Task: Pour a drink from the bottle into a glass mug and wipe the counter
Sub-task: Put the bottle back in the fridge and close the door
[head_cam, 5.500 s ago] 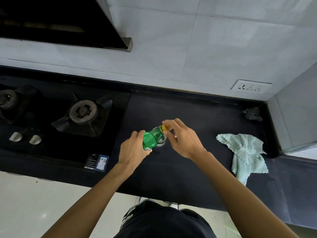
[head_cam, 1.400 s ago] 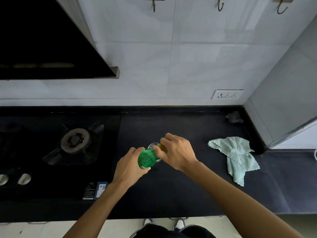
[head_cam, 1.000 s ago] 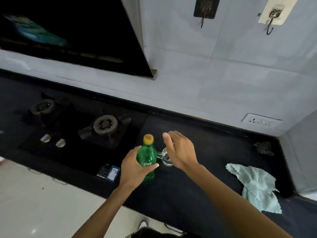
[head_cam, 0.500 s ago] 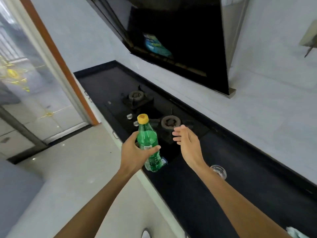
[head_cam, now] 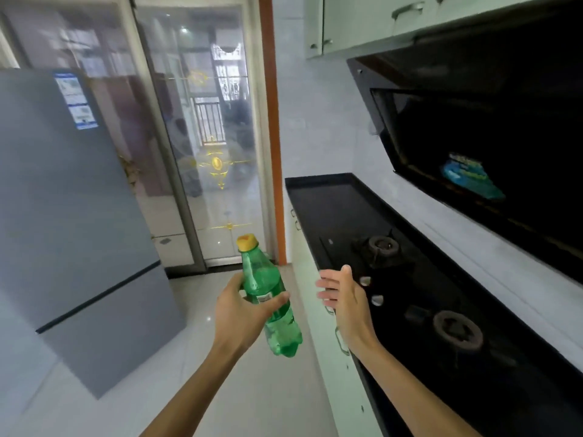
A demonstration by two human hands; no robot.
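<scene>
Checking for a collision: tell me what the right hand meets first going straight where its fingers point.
Likely the green bottle, gripped mid-body by the left hand. The right hand points its straight fingers left at it across an open gap. Depth is unclear, so it might pass beside it.

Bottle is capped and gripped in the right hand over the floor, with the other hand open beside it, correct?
No: the head view shows the left hand gripping the capped bottle over the floor; the right hand is the open one beside it.
</scene>
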